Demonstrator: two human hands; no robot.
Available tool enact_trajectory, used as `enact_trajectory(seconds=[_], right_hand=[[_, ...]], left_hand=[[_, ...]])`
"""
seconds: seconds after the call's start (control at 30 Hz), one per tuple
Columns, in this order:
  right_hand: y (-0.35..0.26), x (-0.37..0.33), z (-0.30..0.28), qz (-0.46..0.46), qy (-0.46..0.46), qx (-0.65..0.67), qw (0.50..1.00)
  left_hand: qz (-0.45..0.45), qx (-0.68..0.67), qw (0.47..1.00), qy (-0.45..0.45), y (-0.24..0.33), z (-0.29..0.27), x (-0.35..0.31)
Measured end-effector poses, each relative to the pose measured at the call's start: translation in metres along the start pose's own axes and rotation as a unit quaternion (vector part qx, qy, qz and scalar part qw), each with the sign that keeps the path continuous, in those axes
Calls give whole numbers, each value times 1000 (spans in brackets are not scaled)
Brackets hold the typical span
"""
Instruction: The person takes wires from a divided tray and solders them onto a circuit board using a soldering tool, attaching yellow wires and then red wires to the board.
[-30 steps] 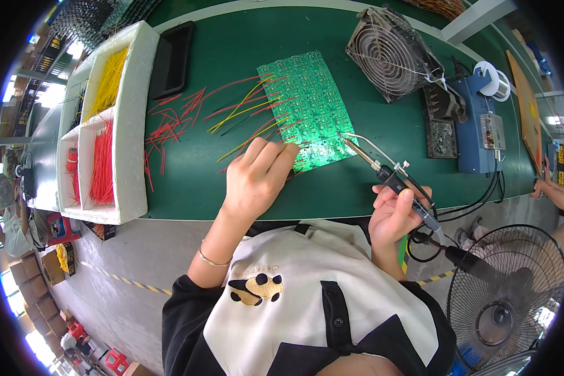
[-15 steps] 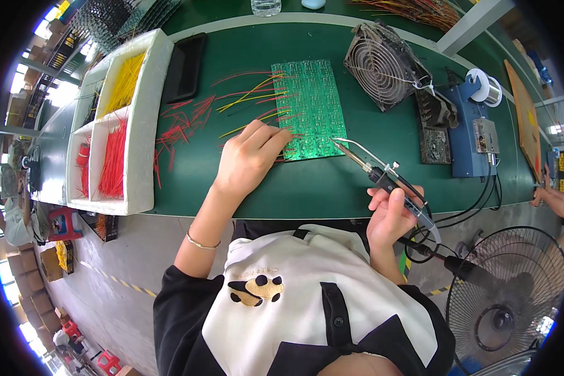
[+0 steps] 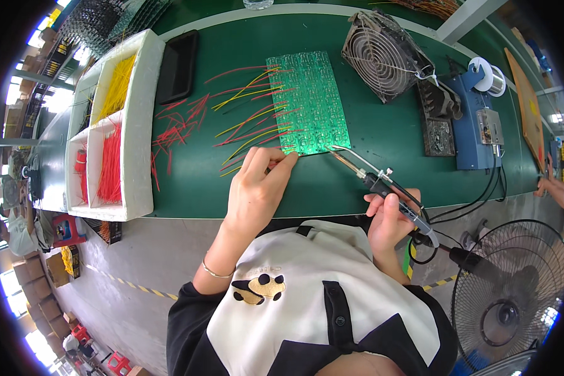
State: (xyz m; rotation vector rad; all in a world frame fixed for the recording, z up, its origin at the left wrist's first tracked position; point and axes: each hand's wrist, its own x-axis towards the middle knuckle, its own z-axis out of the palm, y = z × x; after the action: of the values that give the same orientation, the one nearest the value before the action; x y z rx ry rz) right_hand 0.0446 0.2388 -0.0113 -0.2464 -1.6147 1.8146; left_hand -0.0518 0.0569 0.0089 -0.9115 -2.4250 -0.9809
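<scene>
A green circuit board lies on the bench, with red, yellow and black wires reaching out from its left edge. At the board's near left corner, my left hand has its fingers pinched together; what is between them is hidden. My right hand grips a soldering iron with a thin metal feed tube fixed along it. The iron's tip and the tube's end meet close to the board's near edge, right of my left fingers.
Left stands a white foam box with yellow and red wires; loose red wires and a black tablet-like device lie beside it. Beyond the board to the right are a square fan and a blue machine with a solder spool.
My left hand has moved nearer along the board's left edge to its corner. The iron's tip has shifted slightly left and nearer. The whole view has shifted a little.
</scene>
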Motion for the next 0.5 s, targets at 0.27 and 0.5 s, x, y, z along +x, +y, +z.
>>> enact_trajectory(seconds=[0.27,0.5], right_hand=[[2,-2,1,31,-7,21,999],[3,-5,4,34,-35,13,999]], left_hand=[[17,-11,1000,19,-9,10,-6],[-17,-67,997,45,-8,12,-1]])
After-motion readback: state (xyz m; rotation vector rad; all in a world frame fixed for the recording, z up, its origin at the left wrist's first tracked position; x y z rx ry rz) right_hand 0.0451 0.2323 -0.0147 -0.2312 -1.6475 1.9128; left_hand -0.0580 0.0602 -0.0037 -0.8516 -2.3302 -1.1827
